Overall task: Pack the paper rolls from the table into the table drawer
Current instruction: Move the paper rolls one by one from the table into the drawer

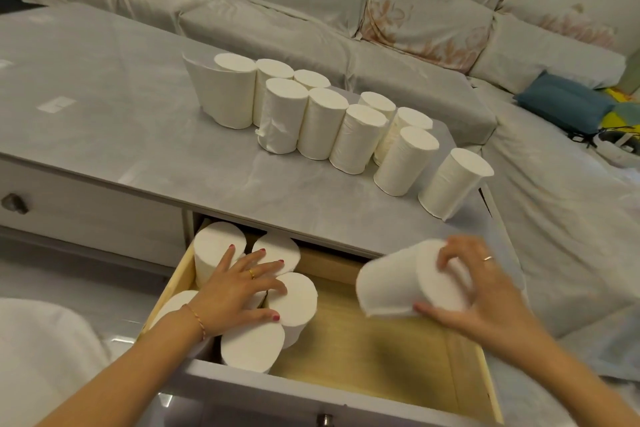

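Two hands low over open wooden drawer | left hand flat, fingers spread on packed white paper rolls | right hand gripped tilted white paper roll, fingers curled round its end

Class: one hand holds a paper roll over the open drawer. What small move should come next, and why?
Probably lower the held roll in the right hand upright onto the bare drawer floor, beside the packed rolls that the left hand steadies; that side is free.
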